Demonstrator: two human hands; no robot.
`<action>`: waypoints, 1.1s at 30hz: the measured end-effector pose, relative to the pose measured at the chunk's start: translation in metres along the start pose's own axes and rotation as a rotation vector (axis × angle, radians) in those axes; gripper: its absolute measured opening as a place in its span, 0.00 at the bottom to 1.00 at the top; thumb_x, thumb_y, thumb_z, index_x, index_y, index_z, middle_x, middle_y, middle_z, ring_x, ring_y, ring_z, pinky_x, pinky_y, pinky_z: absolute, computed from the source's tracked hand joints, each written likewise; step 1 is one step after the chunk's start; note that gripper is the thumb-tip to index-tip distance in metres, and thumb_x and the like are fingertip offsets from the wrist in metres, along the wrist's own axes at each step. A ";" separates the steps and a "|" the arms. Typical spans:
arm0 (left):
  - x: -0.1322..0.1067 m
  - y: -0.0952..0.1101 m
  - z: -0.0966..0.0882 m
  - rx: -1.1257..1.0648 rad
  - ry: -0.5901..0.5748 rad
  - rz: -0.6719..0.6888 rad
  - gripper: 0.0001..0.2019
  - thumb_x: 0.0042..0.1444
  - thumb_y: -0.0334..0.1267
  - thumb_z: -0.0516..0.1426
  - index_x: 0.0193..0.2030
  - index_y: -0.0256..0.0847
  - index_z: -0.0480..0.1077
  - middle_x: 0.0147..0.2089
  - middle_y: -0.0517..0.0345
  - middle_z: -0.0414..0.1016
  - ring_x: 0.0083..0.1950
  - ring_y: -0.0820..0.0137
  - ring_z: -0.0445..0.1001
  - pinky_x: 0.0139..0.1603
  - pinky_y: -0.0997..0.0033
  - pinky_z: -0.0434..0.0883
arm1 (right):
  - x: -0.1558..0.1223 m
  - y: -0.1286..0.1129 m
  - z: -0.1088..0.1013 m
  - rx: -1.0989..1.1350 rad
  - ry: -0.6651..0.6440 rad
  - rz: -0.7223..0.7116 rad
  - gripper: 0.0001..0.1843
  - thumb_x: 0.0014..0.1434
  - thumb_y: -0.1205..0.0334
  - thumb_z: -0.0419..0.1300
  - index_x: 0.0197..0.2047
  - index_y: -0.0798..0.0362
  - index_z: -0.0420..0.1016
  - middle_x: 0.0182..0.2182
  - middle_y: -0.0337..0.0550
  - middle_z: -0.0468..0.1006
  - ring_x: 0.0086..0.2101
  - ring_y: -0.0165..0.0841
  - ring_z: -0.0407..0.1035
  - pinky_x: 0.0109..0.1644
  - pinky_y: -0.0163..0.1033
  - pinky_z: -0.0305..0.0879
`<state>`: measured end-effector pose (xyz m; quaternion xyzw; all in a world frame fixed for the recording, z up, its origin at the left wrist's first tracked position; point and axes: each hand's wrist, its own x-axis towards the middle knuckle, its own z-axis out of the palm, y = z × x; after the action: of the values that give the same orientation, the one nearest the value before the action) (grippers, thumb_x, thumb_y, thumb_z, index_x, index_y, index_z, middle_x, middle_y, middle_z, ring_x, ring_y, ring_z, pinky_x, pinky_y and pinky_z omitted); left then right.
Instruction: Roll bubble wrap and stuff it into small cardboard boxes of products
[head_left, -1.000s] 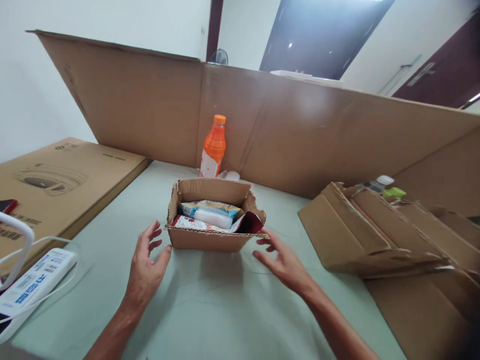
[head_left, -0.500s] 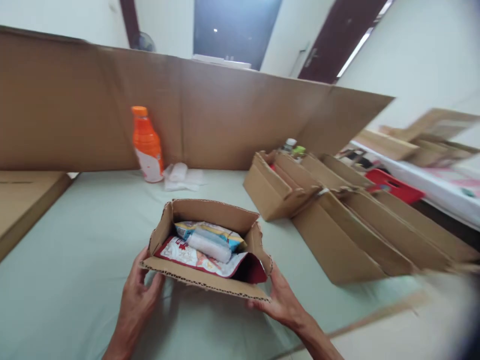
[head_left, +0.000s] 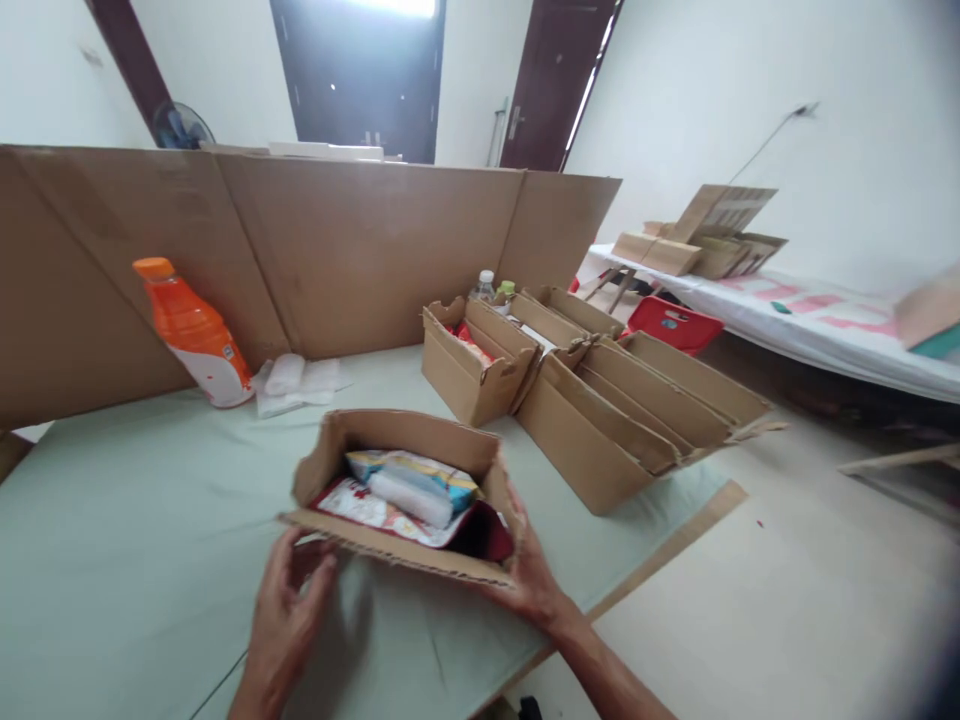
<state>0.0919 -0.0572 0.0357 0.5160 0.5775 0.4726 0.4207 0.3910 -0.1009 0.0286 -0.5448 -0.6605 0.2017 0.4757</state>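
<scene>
An open cardboard box [head_left: 409, 425] is tilted toward me above the table. It holds a white and dark-red packet [head_left: 360, 506], a blue and yellow packet [head_left: 457, 487] and a clear plastic roll-like bundle [head_left: 412, 497]. My right hand [head_left: 529, 570] grips the box by its right end, fingers along the side and underneath. Just below the box's front left corner is my left hand [head_left: 292, 595], thumb and fingers apart; whether its fingertips still touch the cardboard is hard to see.
An orange bottle [head_left: 196, 335] leans at the back left beside white plastic wrap [head_left: 296, 385]. To the right, one cardboard box [head_left: 469, 365] holds red packets, with several more boxes [head_left: 600, 440] behind and beside it. A cardboard wall [head_left: 360, 250] runs along the back. The table's right edge [head_left: 667, 550] drops to the floor.
My view has swung right, so the bottle and the cardboard wall appear farther left. My left hand has loosened from the box's left side and dropped slightly; my right hand keeps its hold.
</scene>
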 end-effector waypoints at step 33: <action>-0.044 -0.018 0.072 0.266 -0.383 0.293 0.21 0.61 0.48 0.54 0.56 0.44 0.75 0.65 0.43 0.70 0.62 0.55 0.73 0.57 0.56 0.76 | -0.013 0.113 -0.254 -0.061 1.194 0.508 0.28 0.58 0.38 0.46 0.45 0.54 0.67 0.46 0.55 0.75 0.44 0.39 0.72 0.39 0.42 0.66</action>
<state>0.1638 -0.0932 0.0034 0.7246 0.4638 0.3422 0.3778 0.6655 -0.1404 0.0532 -0.7159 -0.1383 -0.0485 0.6827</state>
